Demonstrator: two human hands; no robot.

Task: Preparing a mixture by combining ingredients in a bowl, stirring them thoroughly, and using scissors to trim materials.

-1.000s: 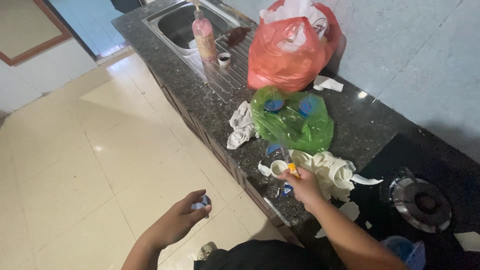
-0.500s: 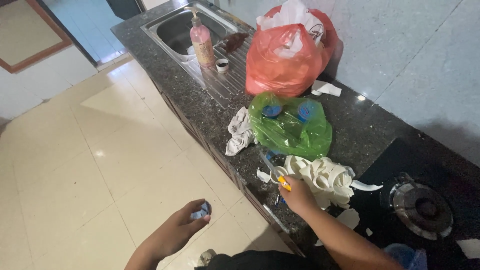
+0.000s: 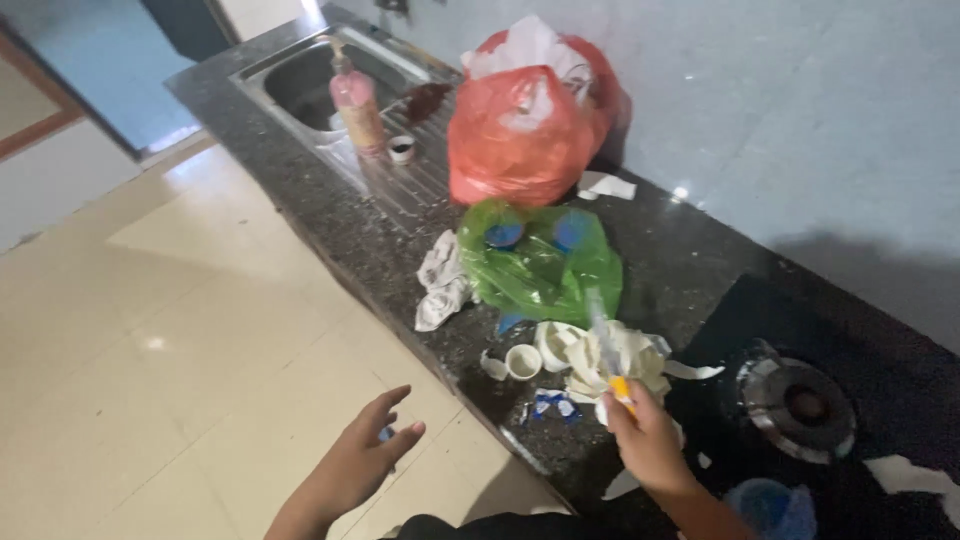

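Gripping a thin yellow-tipped tool (image 3: 608, 362) in the closed right hand (image 3: 645, 440) over the white paper-cup pile (image 3: 600, 358) at 12 o'clock, left hand (image 3: 362, 458) half-curled round a small blue piece (image 3: 386, 434) at 9 o'clock; likely mid-sorting, next needs steady aim.

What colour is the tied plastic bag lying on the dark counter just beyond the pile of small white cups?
Translucent green plastic bag; the head view shows it.
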